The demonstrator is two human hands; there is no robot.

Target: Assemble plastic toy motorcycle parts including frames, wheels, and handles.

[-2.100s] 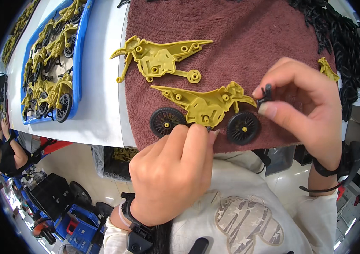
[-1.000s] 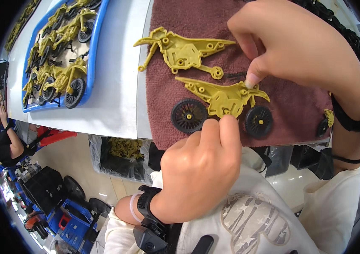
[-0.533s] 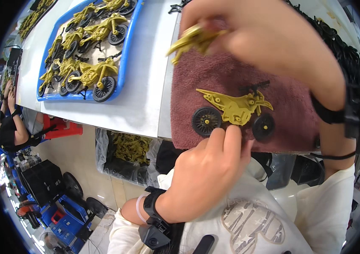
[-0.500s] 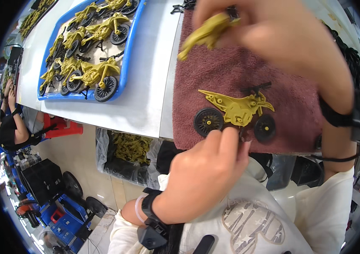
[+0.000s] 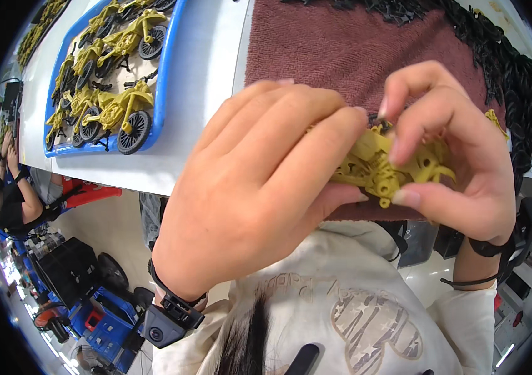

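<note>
A yellow plastic toy motorcycle body is held in both hands above the towel. My left hand grips its left part, the back of the hand hiding much of it. On the right end, the fingers and thumb of my right hand are curled around the body, the thumb at its lower edge. A small black piece shows at the body's top edge between the hands. The wheels of this motorcycle are hidden from sight.
A blue tray of yellow toy motorcycles with black wheels stands on the white table at left. Under my hands lies a reddish-brown towel. Black parts pile along its far and right edges. Another person sits far left.
My right hand has come down from the upper right with a yellow body piece. My left hand has lifted the wheeled half off the towel, and the two hands now meet around the motorcycle.
</note>
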